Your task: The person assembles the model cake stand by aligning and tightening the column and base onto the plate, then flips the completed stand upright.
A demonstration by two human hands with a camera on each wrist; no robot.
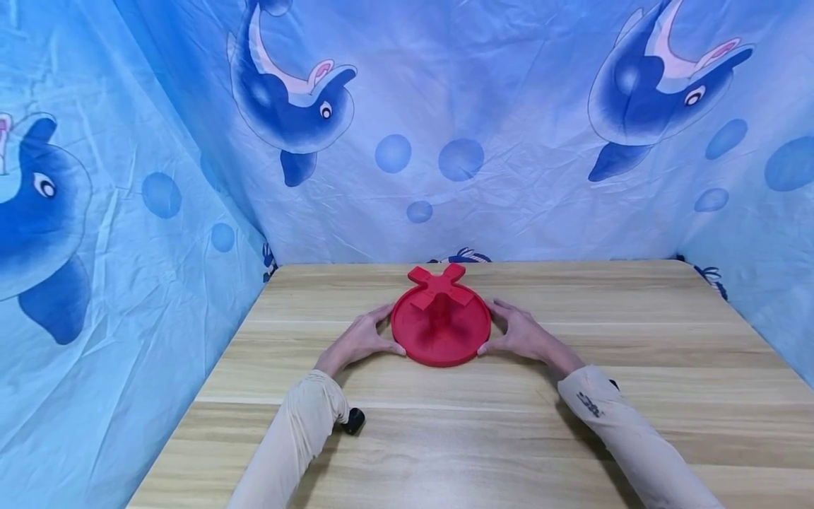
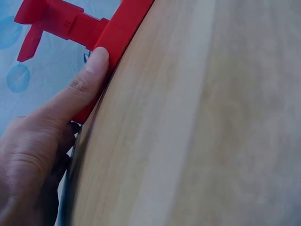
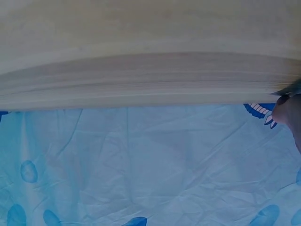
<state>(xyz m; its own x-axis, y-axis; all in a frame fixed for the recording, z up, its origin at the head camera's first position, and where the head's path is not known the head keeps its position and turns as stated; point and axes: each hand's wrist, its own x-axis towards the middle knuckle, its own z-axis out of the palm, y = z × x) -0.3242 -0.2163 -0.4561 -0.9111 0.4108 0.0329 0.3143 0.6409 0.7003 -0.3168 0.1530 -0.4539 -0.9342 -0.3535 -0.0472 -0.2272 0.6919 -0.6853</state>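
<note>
A red round tray-like base with a raised rim stands on the table in the head view. From its middle rises a short post, topped by a red cross-shaped piece with flared arms. My left hand holds the left side of the rim, thumb at the front and fingers farther back. On the opposite side my right hand holds the rim in the same way. The left wrist view shows the left thumb pressed on the rim's outer side. Only a bit of the right hand enters the right wrist view.
The wood-grain table spreads around the base. A blue dolphin-print curtain hangs behind it and along both sides. A small black piece sits at the left sleeve's cuff.
</note>
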